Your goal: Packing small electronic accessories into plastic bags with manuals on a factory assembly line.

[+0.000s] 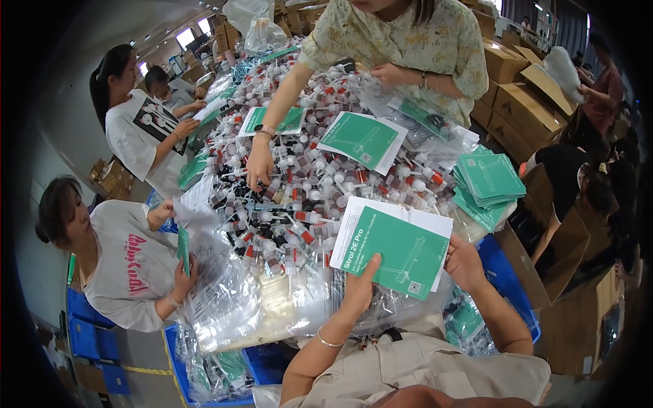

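Left hand: the left hand (358, 289) comes up from the lower edge, a thin bangle on its wrist; the thumb lies flat on the front of the green printed card with a white border (398, 250), the other fingers hidden behind it; closed on the card's lower left edge

Right hand: the right hand (465, 264) grips the same card at its right edge; fingers curled behind the card, only the back of the hand showing

Card: held between both hands, tilted slightly, face up toward the camera; a white sheet shows behind its top and left edges; it hangs above the near edge of the heap

Heap: a mound of small clear plastic vials with red, white and black caps (299, 190) covers the table; clear plastic bags (224, 299) spill over its near and left sides

Other cards: a stack of green cards (488, 180) sits at the right of the heap, well apart from the held card; a single green card (362, 141) lies on the vials further back

Co-workers: a person in a floral top across the heap reaches one hand (259, 165) into the vials; a person in a pale shirt at left holds a green card against a plastic bag

Surroundings: brown cardboard boxes (520, 112) stacked at right; blue crates (507, 279) below the table edge
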`<state>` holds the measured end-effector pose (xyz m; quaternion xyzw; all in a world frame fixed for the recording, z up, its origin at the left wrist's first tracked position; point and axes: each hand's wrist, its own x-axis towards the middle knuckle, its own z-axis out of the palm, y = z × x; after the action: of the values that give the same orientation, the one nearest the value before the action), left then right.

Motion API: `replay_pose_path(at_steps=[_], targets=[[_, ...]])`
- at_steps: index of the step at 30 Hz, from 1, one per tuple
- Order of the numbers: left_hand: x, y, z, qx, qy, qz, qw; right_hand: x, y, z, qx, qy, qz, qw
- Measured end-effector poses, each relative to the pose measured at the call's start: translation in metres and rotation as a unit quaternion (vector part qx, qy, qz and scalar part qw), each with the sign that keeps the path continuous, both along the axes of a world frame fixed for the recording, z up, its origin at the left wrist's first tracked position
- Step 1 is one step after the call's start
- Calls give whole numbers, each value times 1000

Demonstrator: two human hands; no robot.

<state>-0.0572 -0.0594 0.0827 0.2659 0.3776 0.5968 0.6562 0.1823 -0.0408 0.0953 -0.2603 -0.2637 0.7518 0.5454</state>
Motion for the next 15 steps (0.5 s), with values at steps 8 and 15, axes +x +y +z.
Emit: replay_pose_path(at_steps=[8, 15], targets=[[-3, -9, 18, 91, 396, -182, 895, 68, 0, 31, 144, -469, -147, 859], [15, -21, 50, 282, 629, -109, 716, 112, -60, 80, -24, -446, 106, 889]])
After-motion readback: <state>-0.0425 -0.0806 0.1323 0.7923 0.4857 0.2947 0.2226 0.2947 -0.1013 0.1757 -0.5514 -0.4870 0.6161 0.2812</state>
